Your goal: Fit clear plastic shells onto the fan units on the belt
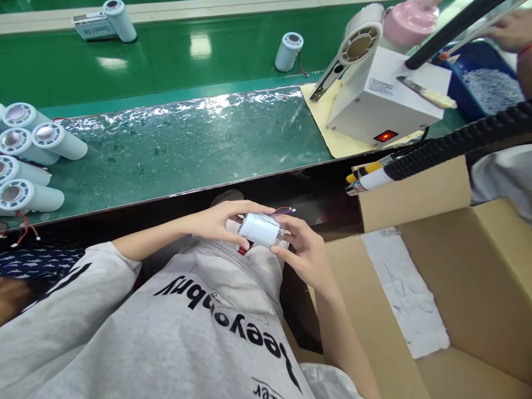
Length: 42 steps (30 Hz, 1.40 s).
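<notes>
Above my lap, just below the bench edge, I hold a light blue cylindrical fan housing [260, 230] between both hands. It lies on its side, with a clear or ribbed end toward the right. My left hand [222, 221] is closed on its left end, thumb below and fingers along the top. Around the right end my right hand [303, 246] is closed, thumb and fingertips pressing on the rim. Thin wires with a small plug [286, 210] stick out above the housing. The palm sides of both hands are partly hidden.
Several similar cylinders [62, 141] lie at the bench's left. One stands [286, 52] on the green belt, near a fan pair [103, 25]. A white machine [386, 94] with a lit red switch, a black hose [457, 141] and an open carton [469, 277] are at right. A co-worker's hand [513, 30] shows.
</notes>
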Each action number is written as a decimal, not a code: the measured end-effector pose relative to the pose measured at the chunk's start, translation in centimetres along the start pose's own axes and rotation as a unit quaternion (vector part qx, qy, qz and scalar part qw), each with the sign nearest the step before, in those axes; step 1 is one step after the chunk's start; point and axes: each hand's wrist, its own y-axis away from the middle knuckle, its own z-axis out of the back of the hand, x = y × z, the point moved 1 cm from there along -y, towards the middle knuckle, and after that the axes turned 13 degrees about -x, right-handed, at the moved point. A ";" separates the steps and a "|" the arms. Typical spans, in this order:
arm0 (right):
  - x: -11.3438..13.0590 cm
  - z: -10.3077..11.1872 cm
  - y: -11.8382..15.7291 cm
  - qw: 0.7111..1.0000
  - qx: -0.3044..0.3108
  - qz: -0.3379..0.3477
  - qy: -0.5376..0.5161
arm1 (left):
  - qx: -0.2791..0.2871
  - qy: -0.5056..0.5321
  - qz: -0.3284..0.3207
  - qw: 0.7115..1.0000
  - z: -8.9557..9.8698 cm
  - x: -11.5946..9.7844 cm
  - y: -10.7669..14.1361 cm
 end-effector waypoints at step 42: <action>0.4 -2.9 -0.5 0.896 0.108 -0.384 -0.197 | 0.002 -0.004 -0.064 0.998 -0.1 0.3 0.7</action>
